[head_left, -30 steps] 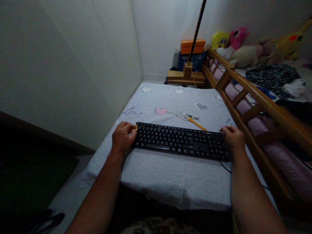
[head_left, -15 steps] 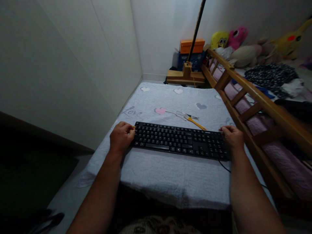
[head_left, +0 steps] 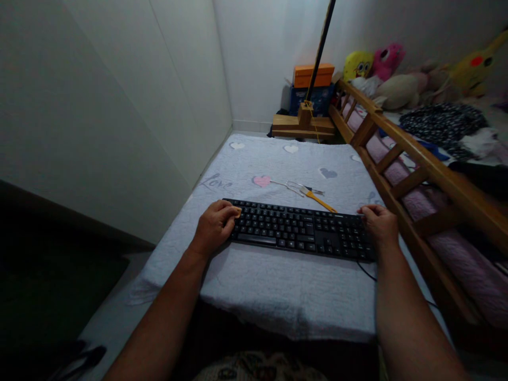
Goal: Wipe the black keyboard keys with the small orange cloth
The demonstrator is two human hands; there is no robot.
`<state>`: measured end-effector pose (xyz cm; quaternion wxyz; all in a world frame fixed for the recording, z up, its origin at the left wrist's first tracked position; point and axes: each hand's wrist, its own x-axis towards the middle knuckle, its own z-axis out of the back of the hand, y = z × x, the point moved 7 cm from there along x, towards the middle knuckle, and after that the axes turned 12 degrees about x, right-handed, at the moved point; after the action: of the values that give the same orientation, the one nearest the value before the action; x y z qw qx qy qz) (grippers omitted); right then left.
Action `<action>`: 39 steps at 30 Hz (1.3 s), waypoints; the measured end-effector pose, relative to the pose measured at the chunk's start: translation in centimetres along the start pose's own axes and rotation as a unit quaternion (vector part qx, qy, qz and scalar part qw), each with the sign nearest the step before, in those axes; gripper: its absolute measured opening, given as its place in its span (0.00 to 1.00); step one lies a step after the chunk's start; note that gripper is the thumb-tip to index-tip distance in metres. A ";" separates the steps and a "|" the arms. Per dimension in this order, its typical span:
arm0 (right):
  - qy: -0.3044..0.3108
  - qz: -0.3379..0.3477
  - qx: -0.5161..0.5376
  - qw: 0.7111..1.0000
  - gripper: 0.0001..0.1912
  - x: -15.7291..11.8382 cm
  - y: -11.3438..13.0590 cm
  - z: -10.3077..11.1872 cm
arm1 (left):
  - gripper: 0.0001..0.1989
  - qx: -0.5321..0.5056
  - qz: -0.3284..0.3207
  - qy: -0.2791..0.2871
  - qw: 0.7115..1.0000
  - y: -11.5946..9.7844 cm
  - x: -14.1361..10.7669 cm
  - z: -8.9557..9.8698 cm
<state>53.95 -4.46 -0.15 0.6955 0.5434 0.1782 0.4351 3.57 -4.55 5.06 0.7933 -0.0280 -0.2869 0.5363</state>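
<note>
A black keyboard (head_left: 286, 227) lies across the cloth-covered table, its cable leaving at the lower right. My left hand (head_left: 216, 225) is over the keyboard's left end, fingers closed on a small yellow-orange sponge-like piece (head_left: 238, 212) that touches the keys. At the other end, my right hand (head_left: 380, 225) grips the keyboard's right edge, thumb and forefinger pinched together near the top corner. Behind the keyboard lie a brush with a yellow handle (head_left: 322, 201) and some thin metal tools (head_left: 294, 188), whose exact kind I cannot make out.
A heart-patterned light cloth (head_left: 246, 159) covers the table. Along the right runs a wooden bed rail (head_left: 432, 159), with plush toys (head_left: 400, 87) and clothes behind it. A pale panel (head_left: 159, 106) stands at the left. An orange box (head_left: 313, 75) and a wooden stand (head_left: 291, 126) are at the back.
My left hand has slid rightward from the keyboard's left edge onto the keys, carrying the sponge-like piece. My right hand and the keyboard stay in place.
</note>
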 end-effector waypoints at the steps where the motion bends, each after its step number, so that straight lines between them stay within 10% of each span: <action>1: -0.002 -0.006 0.004 1.000 0.13 0.0 -0.1 0.0 | 0.11 0.010 -0.004 0.004 1.000 0.0 0.0 -0.1; 17: -0.014 -0.061 0.048 0.997 0.13 -0.4 -0.2 0.0 | 0.09 0.158 0.157 -0.072 0.972 4.0 -0.6 1.5; 28: -0.008 -0.052 0.038 0.998 0.12 -0.6 0.9 -0.1 | 0.10 -0.048 -0.106 0.068 0.991 -8.0 1.5 -2.2; 39: -0.010 -0.046 0.030 0.998 0.12 -0.4 0.6 0.0 | 0.13 0.028 -0.129 0.160 0.978 -10.1 3.0 -5.7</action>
<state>53.45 -4.79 0.34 0.6998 0.5599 0.2092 0.3912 15.56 -4.77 5.14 0.8919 -0.0542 -0.1422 0.4258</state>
